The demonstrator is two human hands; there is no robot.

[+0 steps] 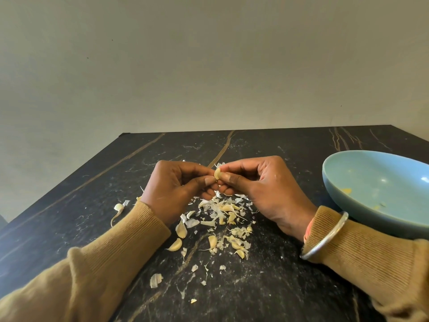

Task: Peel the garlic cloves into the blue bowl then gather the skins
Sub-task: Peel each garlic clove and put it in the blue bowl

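A small pale garlic clove (217, 174) is pinched between the fingertips of my left hand (178, 189) and my right hand (260, 189), held a little above the dark marbled table (267, 287). Below the hands lies a scatter of garlic skins (220, 210) mixed with several cloves (181, 230). The blue bowl (380, 191) stands to the right, touching my right forearm; only yellowish bits show inside it.
A lone clove with a stem (118, 209) lies left of my left wrist. Loose skin flakes (156, 280) spread toward the near edge. A plain wall rises behind the table's far edge. A metal bangle (325, 238) circles my right wrist.
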